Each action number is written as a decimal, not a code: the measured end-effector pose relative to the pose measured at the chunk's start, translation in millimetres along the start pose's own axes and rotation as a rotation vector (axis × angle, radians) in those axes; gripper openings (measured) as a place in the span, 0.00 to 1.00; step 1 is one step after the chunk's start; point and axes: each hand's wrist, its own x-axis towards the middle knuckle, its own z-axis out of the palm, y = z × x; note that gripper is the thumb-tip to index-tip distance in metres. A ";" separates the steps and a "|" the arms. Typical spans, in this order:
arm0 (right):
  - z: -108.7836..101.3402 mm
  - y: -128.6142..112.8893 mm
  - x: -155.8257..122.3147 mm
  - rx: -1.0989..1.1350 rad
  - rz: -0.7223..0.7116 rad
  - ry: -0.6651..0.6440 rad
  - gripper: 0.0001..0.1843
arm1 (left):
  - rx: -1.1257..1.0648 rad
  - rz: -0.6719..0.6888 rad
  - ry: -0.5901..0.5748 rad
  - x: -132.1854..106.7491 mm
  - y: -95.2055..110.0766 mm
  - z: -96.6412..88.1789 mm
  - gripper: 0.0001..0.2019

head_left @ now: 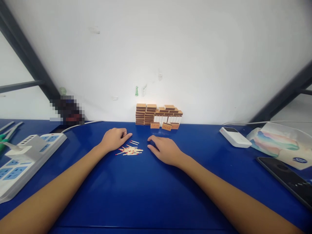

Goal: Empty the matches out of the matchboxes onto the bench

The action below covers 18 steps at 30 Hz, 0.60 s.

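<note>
From my seat I am watching both hands through the head camera, with a loose heap of red-tipped matches (131, 150) lying between them on the blue desk (146, 191), just left of the frame's centre. My left hand (114, 139) is resting palm down at the heap's upper left, its fingers curling and its thumb pointing toward the right; I cannot tell how wide that grip is standing. My right hand (165, 150) is lying to the right of the heap, its grip standing fairly wide, with thumb and forefinger parting toward the matches. Higher in the middle of the frame, matchboxes (140, 113) are standing stacked by the white wall (195, 58), some lying flat in columns and three leaning or standing in front. At the lower left, a power strip (15, 173) is carrying a white adapter (26, 146). Toward the right edge, a white device (236, 138) with a dark screen is lying beside a tissue packet (265, 143), and a dark phone (285, 177) is lying just below the packet.
</note>
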 end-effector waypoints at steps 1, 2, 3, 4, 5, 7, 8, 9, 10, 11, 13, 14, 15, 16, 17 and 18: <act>0.2 0.0 0.0 0.001 -0.002 0.004 0.14 | 0.000 0.002 0.001 0.1 -0.2 0.5 0.25; 0.4 0.1 0.0 0.003 -0.004 0.004 0.14 | -0.001 0.002 0.002 0.2 -0.5 0.9 0.25; 0.6 0.2 -0.1 0.005 -0.004 0.001 0.14 | -0.001 0.002 0.002 0.3 -0.7 1.1 0.25; 0.6 0.3 -0.1 0.006 -0.006 -0.003 0.14 | 0.000 0.002 0.000 0.3 -0.8 1.2 0.25; 0.5 0.4 -0.3 0.006 -0.008 -0.007 0.15 | 0.001 0.002 0.000 0.3 -0.8 1.0 0.25; 0.0 0.5 -0.6 0.004 -0.012 -0.006 0.15 | 0.002 0.002 -0.001 0.0 -0.5 0.3 0.25; -0.4 0.5 -0.8 0.004 -0.012 -0.004 0.15 | 0.001 0.003 0.000 -0.3 -0.3 -0.1 0.25; -0.7 0.5 -0.9 0.005 -0.010 -0.002 0.15 | -0.002 0.003 0.001 -0.5 -0.1 -0.5 0.25; -0.9 0.5 -1.0 0.007 -0.007 -0.003 0.15 | -0.006 0.002 0.001 -0.8 0.0 -0.8 0.25; -1.0 0.4 -1.1 0.009 -0.003 -0.006 0.15 | -0.011 -0.001 -0.001 -1.1 0.0 -0.9 0.25; -1.0 0.3 -0.9 0.012 0.000 -0.015 0.15 | -0.013 -0.007 -0.004 -1.3 -0.2 -0.6 0.24; -0.9 0.2 -0.8 0.013 -0.001 -0.016 0.15 | -0.010 -0.011 -0.004 -1.3 -0.4 -0.2 0.24; -0.7 0.2 -0.7 0.014 -0.001 -0.014 0.15 | -0.005 -0.012 -0.004 -1.1 -0.5 0.3 0.24; -0.4 0.3 -0.7 0.013 -0.001 -0.011 0.15 | 0.000 -0.011 -0.001 -0.9 -0.7 0.7 0.24; -0.1 0.4 -0.6 0.011 0.001 -0.007 0.15 | 0.003 -0.008 0.002 -0.7 -0.7 1.1 0.24; 0.2 0.6 -0.6 0.009 0.001 -0.004 0.15 | 0.003 -0.004 0.004 -0.6 -0.7 1.4 0.24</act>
